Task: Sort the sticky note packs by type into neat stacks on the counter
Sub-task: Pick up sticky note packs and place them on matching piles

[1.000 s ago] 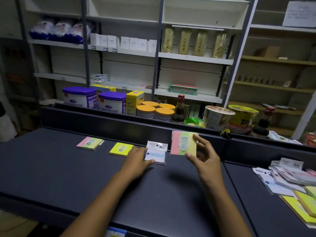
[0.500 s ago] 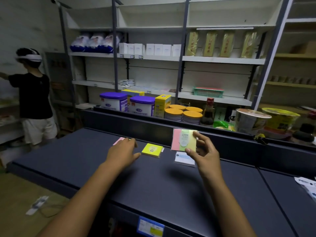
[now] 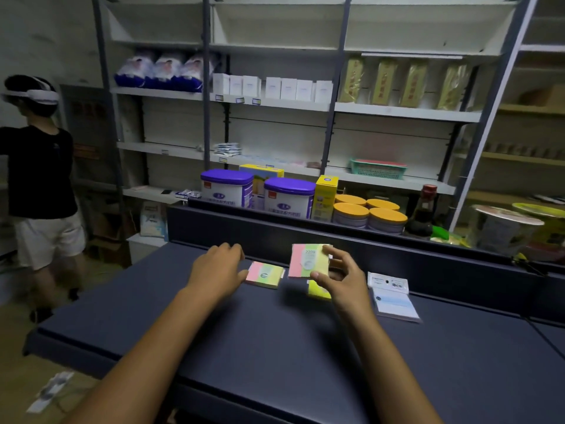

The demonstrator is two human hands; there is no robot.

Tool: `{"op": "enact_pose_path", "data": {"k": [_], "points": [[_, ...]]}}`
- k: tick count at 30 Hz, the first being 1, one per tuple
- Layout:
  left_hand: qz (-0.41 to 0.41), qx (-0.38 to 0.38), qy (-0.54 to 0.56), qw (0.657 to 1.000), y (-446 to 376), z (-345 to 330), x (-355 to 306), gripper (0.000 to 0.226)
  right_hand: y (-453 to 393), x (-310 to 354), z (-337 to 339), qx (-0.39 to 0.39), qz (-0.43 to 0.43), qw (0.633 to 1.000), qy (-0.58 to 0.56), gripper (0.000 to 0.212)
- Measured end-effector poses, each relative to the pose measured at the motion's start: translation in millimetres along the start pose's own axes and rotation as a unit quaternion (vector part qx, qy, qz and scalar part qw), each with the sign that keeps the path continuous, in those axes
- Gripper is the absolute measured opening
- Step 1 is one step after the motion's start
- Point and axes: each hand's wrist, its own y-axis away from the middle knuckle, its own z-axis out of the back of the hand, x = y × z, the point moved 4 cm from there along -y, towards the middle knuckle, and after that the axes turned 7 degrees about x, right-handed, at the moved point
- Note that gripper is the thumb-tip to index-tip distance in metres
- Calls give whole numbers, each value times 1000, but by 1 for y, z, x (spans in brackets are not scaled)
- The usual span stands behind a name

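My right hand (image 3: 342,278) holds a pink, green and yellow sticky note pack (image 3: 307,261) upright above the dark counter (image 3: 275,347). Under that hand lies a plain yellow pack (image 3: 318,291), partly hidden. A matching multicolour pack (image 3: 265,274) lies flat to the left, and my left hand (image 3: 218,266) rests palm down at its left edge, thumb touching it, holding nothing. A white and pale blue pack in clear wrap (image 3: 393,296) lies flat to the right.
A raised dark ledge (image 3: 336,237) runs along the counter's back, with purple-lidded tins (image 3: 289,197), yellow-lidded tubs (image 3: 368,214) and a sauce bottle (image 3: 423,209) behind it. Shelving fills the wall. A person in a black shirt (image 3: 36,169) stands at far left.
The view has swung left. My left hand has slid left from the white pack to the multicolour pack on the counter. My right hand has carried its pack leftward, above the yellow pack.
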Motion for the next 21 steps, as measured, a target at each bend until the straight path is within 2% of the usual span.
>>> {"op": "enact_pose_path", "data": {"k": [6,12,17,21], "points": [[-15,3,18,1000,-20,-4,37,36,-36,-18,-68,14,-42,997,58,51],[-17,-5,32,999,-30,-3,60,34,-53,-37,-93,17,-89,984,152,49],[-22,-10,40,999,-37,-2,65,32,-51,-43,-92,31,-80,960,268,49],[-30,-9,45,998,-40,-2,60,32,-49,-43,-93,48,-79,926,365,49]]}}
